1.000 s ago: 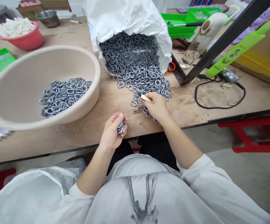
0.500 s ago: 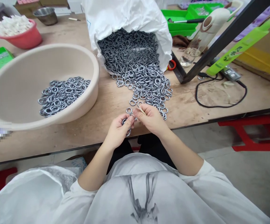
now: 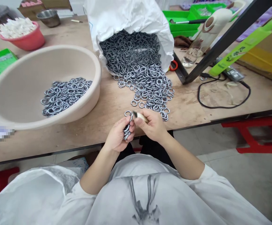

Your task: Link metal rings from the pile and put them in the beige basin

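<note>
My left hand (image 3: 116, 137), near the table's front edge, is closed around several grey rings (image 3: 126, 133). One of these rings stands up at its fingertips. In my right hand (image 3: 154, 125) is a small tool with a pale handle (image 3: 142, 117) and a dark tip, which points at that raised ring. Whether tip and ring touch, I cannot tell. A loose ring (image 3: 127, 113) lies just beyond my left fingers. Behind my hands, a heap of the same rings (image 3: 147, 84) spills from a white sack (image 3: 126, 15). More rings (image 3: 66, 95) lie in a beige basin (image 3: 16, 81) at left.
A black metal bar (image 3: 220, 47) slants up at right, beside a clear bottle (image 3: 199, 43) and a looped black cable (image 3: 225, 107). Green trays (image 3: 180, 29) stand behind them. A red bowl (image 3: 30, 40) of white pieces sits far left. Red stools (image 3: 246, 137) stand below the table.
My left hand has turned to show the rings it holds, with one raised at the fingertips. My right hand has turned the tool, so its dark tip now shows toward that ring.
</note>
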Demonstrator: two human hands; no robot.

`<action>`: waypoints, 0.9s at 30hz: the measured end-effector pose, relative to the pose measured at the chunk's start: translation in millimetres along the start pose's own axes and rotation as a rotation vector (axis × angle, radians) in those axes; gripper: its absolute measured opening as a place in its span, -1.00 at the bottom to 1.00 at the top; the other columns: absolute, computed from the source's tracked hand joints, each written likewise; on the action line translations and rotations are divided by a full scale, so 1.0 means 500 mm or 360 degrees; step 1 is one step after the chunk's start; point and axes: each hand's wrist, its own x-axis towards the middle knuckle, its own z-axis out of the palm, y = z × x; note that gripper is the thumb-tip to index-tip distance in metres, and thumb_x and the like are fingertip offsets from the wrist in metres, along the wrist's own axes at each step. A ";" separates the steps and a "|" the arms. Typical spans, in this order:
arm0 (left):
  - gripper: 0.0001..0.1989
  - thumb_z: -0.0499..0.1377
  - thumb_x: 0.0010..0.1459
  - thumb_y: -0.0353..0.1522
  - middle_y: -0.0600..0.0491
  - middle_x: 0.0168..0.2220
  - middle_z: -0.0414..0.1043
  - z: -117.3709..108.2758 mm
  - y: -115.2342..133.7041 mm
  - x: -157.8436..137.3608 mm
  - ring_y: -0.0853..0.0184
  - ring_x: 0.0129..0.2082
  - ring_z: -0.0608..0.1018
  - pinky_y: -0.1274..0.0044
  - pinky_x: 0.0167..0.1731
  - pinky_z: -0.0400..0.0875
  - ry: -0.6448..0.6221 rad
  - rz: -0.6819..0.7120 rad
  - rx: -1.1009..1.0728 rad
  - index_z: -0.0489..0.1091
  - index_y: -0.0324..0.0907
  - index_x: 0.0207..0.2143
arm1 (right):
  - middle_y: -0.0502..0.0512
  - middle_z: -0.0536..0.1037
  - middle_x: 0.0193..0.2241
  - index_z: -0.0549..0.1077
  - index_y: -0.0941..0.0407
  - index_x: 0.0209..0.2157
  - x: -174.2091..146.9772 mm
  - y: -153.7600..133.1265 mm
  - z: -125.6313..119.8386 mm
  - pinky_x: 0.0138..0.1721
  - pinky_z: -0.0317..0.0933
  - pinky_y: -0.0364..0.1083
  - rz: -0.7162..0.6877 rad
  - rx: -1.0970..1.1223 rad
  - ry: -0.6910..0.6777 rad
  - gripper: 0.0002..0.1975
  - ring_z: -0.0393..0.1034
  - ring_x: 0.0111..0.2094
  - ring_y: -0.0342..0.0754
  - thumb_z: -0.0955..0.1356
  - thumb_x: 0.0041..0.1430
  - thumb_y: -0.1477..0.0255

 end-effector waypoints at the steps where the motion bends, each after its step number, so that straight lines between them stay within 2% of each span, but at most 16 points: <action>1: -0.63 0.36 -0.02 -0.20 0.24 -0.64 0.22 0.000 0.000 -0.001 0.61 -0.79 0.18 0.75 -0.82 -0.04 0.0022 -0.0002 -0.0017 0.24 -0.20 -0.46 | 0.04 0.48 -0.50 0.45 0.12 -0.45 -0.006 0.001 0.000 -0.39 0.10 -0.12 -0.0104 -0.0164 -0.0006 -0.49 0.30 -0.46 -0.14 0.26 0.29 -0.03; 4: -0.66 0.34 0.00 -0.24 0.25 -0.65 0.23 0.000 -0.002 -0.002 0.60 -0.80 0.21 0.75 -0.82 -0.02 0.0073 -0.0003 -0.0031 0.22 -0.19 -0.45 | 0.04 0.47 -0.48 0.45 0.12 -0.45 -0.019 0.002 0.004 -0.41 0.06 -0.13 -0.0314 -0.0397 -0.0006 -0.50 0.28 -0.47 -0.14 0.22 0.34 0.03; 7: -0.64 0.34 0.01 -0.22 0.25 -0.66 0.23 0.000 -0.004 -0.005 0.60 -0.80 0.21 0.74 -0.82 -0.03 0.0069 -0.0006 -0.0047 0.21 -0.19 -0.45 | 0.04 0.46 -0.49 0.44 0.12 -0.45 -0.024 0.003 0.010 -0.43 0.04 -0.13 -0.0393 -0.0508 0.0076 -0.52 0.26 -0.49 -0.15 0.22 0.36 0.05; 11: -0.64 0.35 -0.02 -0.24 0.25 -0.66 0.24 0.003 -0.006 -0.010 0.59 -0.80 0.21 0.74 -0.83 -0.04 0.0075 -0.0012 -0.0099 0.20 -0.19 -0.45 | 0.04 0.44 -0.52 0.43 0.11 -0.46 -0.021 0.004 0.010 -0.43 0.02 -0.12 -0.0426 -0.0673 0.0146 -0.51 0.26 -0.48 -0.13 0.21 0.35 0.03; 19: -0.68 0.33 0.03 -0.27 0.25 -0.65 0.24 0.002 -0.007 -0.009 0.59 -0.80 0.22 0.74 -0.82 -0.03 0.0056 0.0031 -0.0101 0.21 -0.18 -0.43 | 0.02 0.39 -0.57 0.39 0.10 -0.50 -0.024 -0.003 0.011 -0.46 -0.03 -0.11 -0.0406 -0.0703 0.0092 -0.46 0.19 -0.52 -0.13 0.18 0.34 -0.01; 21: -0.66 0.35 0.00 -0.26 0.25 -0.65 0.23 0.002 -0.009 -0.014 0.60 -0.79 0.21 0.74 -0.82 -0.03 0.0041 0.0045 -0.0091 0.22 -0.19 -0.45 | 0.01 0.37 -0.58 0.36 0.10 -0.53 -0.020 0.003 0.006 -0.45 -0.02 -0.11 -0.0325 -0.0674 0.0078 -0.46 0.19 -0.52 -0.14 0.18 0.34 -0.01; 24: -0.61 0.38 -0.02 -0.21 0.22 -0.64 0.23 0.004 -0.014 -0.027 0.61 -0.78 0.20 0.74 -0.81 0.00 -0.0055 -0.0019 -0.0042 0.24 -0.22 -0.50 | -0.01 0.33 -0.61 0.31 0.09 -0.57 -0.002 0.022 -0.010 -0.45 -0.04 -0.12 -0.0009 -0.0670 0.0184 -0.44 0.18 -0.53 -0.13 0.17 0.35 -0.01; 26: -0.60 0.38 -0.02 -0.18 0.21 -0.64 0.24 0.000 -0.013 -0.036 0.61 -0.78 0.21 0.73 -0.81 0.01 -0.0070 -0.0045 -0.0013 0.25 -0.23 -0.52 | 0.00 0.36 -0.60 0.34 0.10 -0.57 0.014 0.031 -0.019 -0.45 -0.05 -0.11 0.0206 -0.0746 0.0225 -0.45 0.22 -0.51 -0.11 0.18 0.35 0.01; 27: -0.61 0.38 -0.03 -0.19 0.21 -0.64 0.25 -0.003 -0.010 -0.038 0.61 -0.78 0.21 0.73 -0.81 0.02 -0.0032 -0.0019 -0.0011 0.27 -0.23 -0.52 | 0.01 0.41 -0.56 0.39 0.10 -0.53 0.023 0.033 -0.019 -0.43 -0.02 -0.11 0.0254 -0.0798 0.0172 -0.49 0.28 -0.47 -0.09 0.21 0.34 0.03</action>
